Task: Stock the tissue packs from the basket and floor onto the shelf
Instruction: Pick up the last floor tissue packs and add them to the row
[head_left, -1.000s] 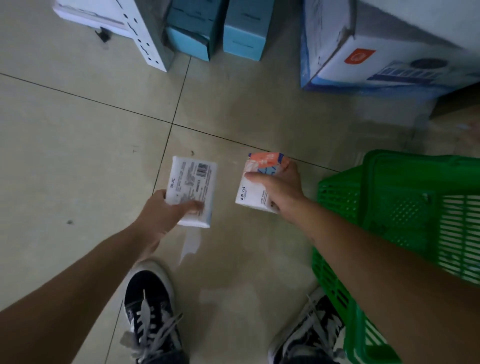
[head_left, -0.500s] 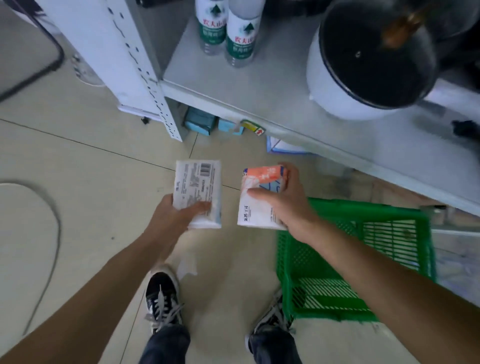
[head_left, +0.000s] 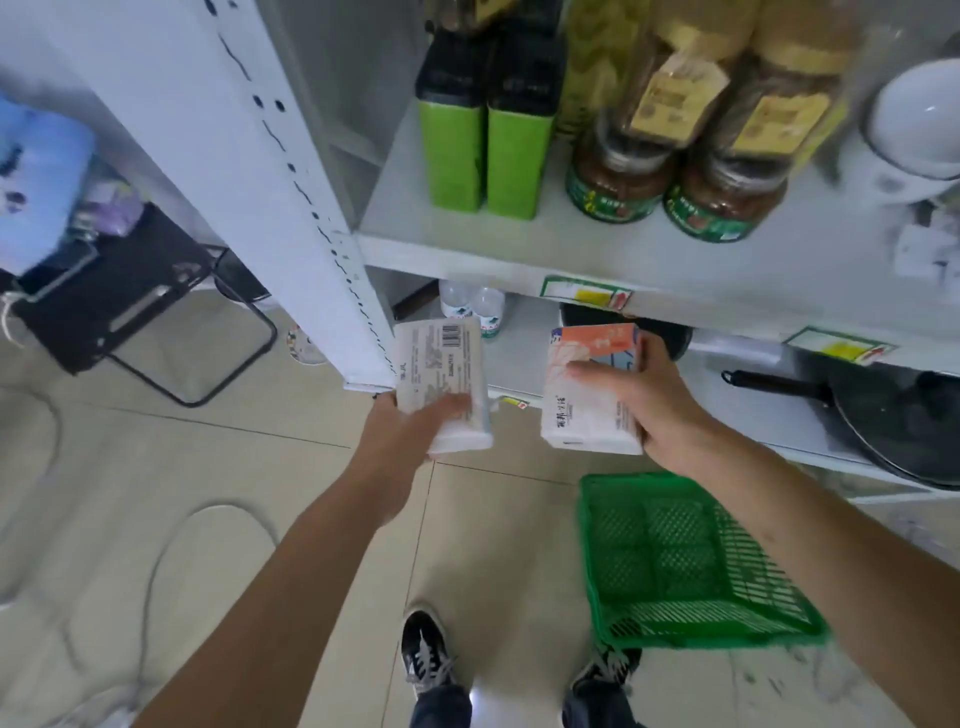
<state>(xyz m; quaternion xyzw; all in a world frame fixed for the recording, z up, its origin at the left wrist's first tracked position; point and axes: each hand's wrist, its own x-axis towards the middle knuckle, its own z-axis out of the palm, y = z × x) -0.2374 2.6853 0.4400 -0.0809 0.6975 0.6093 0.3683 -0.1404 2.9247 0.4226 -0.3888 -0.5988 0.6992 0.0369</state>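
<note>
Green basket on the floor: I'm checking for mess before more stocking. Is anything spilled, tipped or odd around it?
Nothing spilled. The green basket sits upright and looks empty. The one oddity is a loose cable looping across the floor tiles to the left, a possible trip hazard.

A white pack (head_left: 441, 384) with a black barcode and an orange-topped white pack (head_left: 592, 387) are seen; the basket (head_left: 691, 566) is green, the shelf (head_left: 519, 249) white
</note>
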